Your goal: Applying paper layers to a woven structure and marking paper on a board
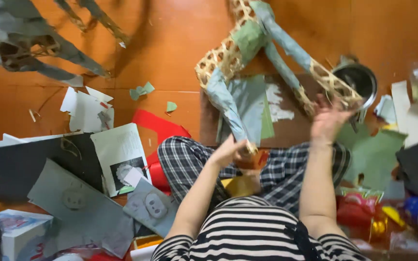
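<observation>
Striped shirt (252, 232) and checked trousers (194, 159) are filling the near edge, the person sitting on an orange floor (170, 43). Left hand (228, 151) is closing around one paper-covered leg of a woven bamboo frame (262, 58); right hand (327, 121), blurred, fingers spread, is touching the frame's other leg beside a metal pot (359, 79). Paper sheets (88, 169) are lying scattered at left.

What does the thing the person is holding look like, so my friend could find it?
Look at the orange floor, just past the checked trousers. There a woven bamboo frame with long legs, partly covered in grey-green paper, is held between the left hand and right hand. Unlike the flat paper sheets nearby, it shows open lattice.
</observation>
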